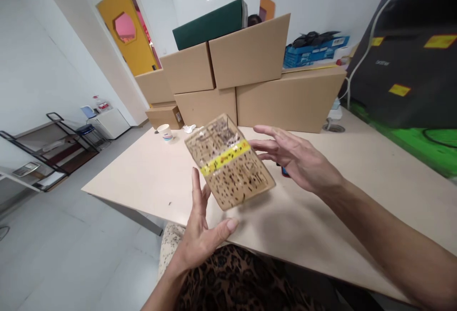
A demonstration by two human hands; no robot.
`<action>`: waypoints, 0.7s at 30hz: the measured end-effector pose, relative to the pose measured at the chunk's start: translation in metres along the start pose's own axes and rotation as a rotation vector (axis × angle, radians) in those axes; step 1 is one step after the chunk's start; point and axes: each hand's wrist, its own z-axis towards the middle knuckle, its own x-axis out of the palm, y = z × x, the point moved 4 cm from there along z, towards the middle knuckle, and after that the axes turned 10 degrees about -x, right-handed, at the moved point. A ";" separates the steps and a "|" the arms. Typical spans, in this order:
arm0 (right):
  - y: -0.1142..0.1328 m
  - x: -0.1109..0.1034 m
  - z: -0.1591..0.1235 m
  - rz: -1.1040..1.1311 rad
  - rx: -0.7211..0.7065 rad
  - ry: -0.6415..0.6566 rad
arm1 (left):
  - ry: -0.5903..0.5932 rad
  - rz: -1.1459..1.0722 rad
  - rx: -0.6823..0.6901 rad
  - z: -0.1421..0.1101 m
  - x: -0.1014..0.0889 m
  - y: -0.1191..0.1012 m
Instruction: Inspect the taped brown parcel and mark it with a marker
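A small brown cardboard box (233, 170), covered in dark marks and crossed by a yellow tape strip (224, 157), is tilted between my hands above the near part of the table. My left hand (203, 228) is at its lower left, palm up, with thumb and fingers spread apart. On the other side, my right hand (296, 156) has its fingers stretched toward the box's right edge. I cannot tell whether the fingertips touch it. Behind my right hand, a small dark and blue object (285, 172) on the table is mostly hidden.
Large cardboard boxes (278, 104) stand stacked along the table's (135, 178) back, topped by a green box (210, 24). A paper cup (164, 132) and crumpled white tissue (189, 129) are at the back left. A large black case (403, 63) stands at the right.
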 end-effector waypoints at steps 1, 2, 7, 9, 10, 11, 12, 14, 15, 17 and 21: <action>0.001 0.000 0.000 0.009 -0.003 -0.010 | -0.010 -0.001 0.012 0.000 -0.001 -0.002; 0.001 -0.001 0.000 0.016 -0.003 -0.019 | -0.019 0.002 0.022 0.001 -0.002 -0.004; -0.012 -0.004 0.007 0.061 0.009 -0.025 | -0.033 0.006 0.039 0.015 -0.004 -0.009; -0.022 -0.004 0.011 0.109 0.016 -0.026 | -0.046 -0.007 0.041 0.025 -0.005 -0.008; -0.028 -0.003 0.013 0.130 0.025 -0.027 | -0.053 -0.013 0.042 0.030 -0.005 -0.006; -0.034 -0.003 0.015 0.145 0.039 -0.028 | -0.058 -0.020 0.039 0.036 -0.006 -0.004; -0.041 -0.002 0.016 0.151 0.057 -0.028 | -0.064 -0.027 0.033 0.043 -0.006 0.000; -0.054 -0.001 0.018 0.143 0.100 -0.024 | -0.072 -0.053 0.003 0.055 -0.008 0.011; -0.060 0.000 0.018 0.135 0.120 -0.019 | -0.077 -0.073 -0.017 0.060 -0.008 0.018; -0.069 0.001 0.018 0.120 0.158 -0.009 | -0.087 -0.119 -0.065 0.068 -0.010 0.031; -0.074 0.002 0.014 0.111 0.212 0.012 | -0.071 -0.126 -0.085 0.066 -0.012 0.046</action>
